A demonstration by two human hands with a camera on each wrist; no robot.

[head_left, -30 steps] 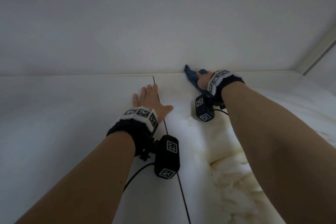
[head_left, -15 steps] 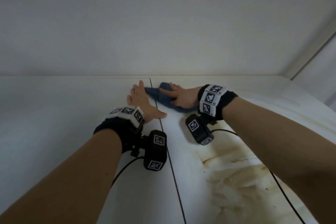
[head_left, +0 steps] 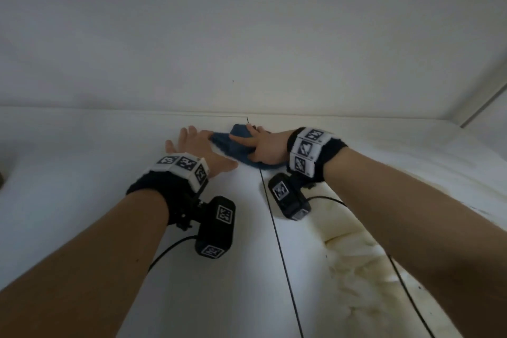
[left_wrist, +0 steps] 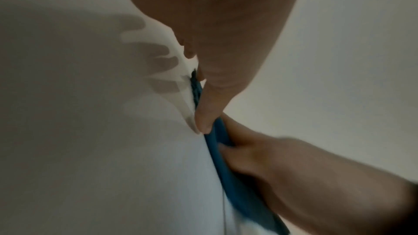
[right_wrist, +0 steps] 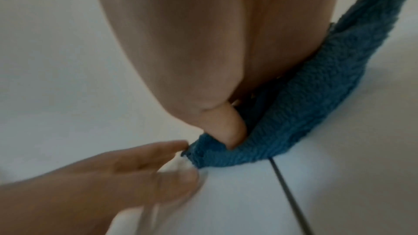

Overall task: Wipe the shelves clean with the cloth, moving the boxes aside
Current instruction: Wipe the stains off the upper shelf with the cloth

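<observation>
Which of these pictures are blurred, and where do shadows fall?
Head view: dim and fairly sharp. Left wrist view: the left hand casts a finger-shaped shadow on the white shelf; the right hand is smeared. Right wrist view: the blue cloth shows its weave, the left hand is motion-blurred.

My right hand has swept the blue cloth leftward along the shelf, from well right of the dark seam a second ago to across it now. The cloth's left edge now touches the fingers of my left hand, which has slid a little further back from the seam's near end.
</observation>
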